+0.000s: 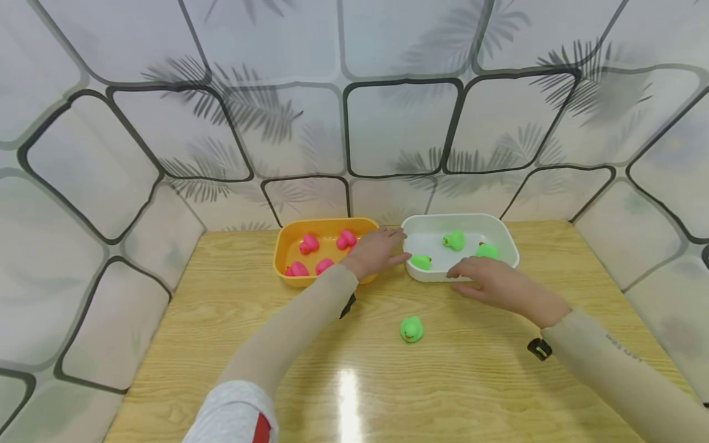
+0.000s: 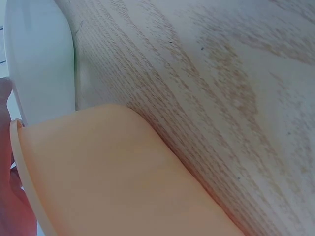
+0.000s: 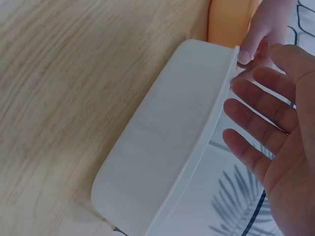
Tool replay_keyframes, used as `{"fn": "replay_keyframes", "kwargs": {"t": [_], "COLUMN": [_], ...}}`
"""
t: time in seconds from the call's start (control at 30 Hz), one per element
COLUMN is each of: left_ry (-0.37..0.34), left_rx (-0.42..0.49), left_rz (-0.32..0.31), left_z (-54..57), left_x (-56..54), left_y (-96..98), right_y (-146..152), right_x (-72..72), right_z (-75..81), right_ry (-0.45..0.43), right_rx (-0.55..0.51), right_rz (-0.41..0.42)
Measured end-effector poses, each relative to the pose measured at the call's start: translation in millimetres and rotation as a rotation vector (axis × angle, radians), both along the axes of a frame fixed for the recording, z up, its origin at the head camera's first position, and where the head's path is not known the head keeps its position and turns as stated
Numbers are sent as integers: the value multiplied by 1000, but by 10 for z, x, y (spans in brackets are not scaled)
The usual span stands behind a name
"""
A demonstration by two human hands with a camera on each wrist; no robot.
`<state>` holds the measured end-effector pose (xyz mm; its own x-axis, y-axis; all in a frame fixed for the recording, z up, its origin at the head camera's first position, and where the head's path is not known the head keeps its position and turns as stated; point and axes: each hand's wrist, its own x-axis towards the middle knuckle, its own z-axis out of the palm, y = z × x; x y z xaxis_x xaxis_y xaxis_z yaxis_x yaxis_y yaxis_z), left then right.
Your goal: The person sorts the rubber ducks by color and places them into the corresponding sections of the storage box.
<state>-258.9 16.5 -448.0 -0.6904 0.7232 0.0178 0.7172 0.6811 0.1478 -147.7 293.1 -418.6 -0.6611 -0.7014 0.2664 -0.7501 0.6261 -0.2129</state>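
My left hand [image 1: 379, 249] reaches over the right end of the orange tub [image 1: 285, 280], its fingers extended and its fingertips right at the left rim of the white tub [image 1: 460, 216]. Above the front right rim of the white tub is my right hand [image 1: 493, 284], palm down, with relaxed, slightly bent fingers and nothing in them. Inside the white tub lie three green toy ducks [image 1: 454, 240]. Several pink toy ducks [image 1: 309, 243] lie in the orange tub, partly hidden by the left hand. Another green duck [image 1: 412, 329] sits on the table in front of the tubs.
The wooden table [image 1: 471, 381] ends at a wall [image 1: 401, 129] covered with a stone-and-leaf pattern, close behind both tubs. Each wrist has a small black camera mount [image 1: 540, 349] on it.
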Motion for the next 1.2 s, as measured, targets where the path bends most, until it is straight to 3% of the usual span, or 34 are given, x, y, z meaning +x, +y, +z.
{"fn": "replay_keyframes", "kwargs": {"t": [0.3,0.7,1.0,1.2], "left_ry": [-1,6,-2,0], "left_rx": [1,-1,-3,-12], "left_rz": [2,4,12,8], "left_z": [16,18,18,14], "left_x": [18,17,10,5], "left_y": [3,6,5,8], "right_y": [-95,-175,-273,-322], "right_x": [98,158,216,230], "right_z": [-62,-204,-278,-331], "right_ry": [-85,-83,-146,-119], "right_rx": [43,38,57,68], "right_rz": [-26,45,66,113]}}
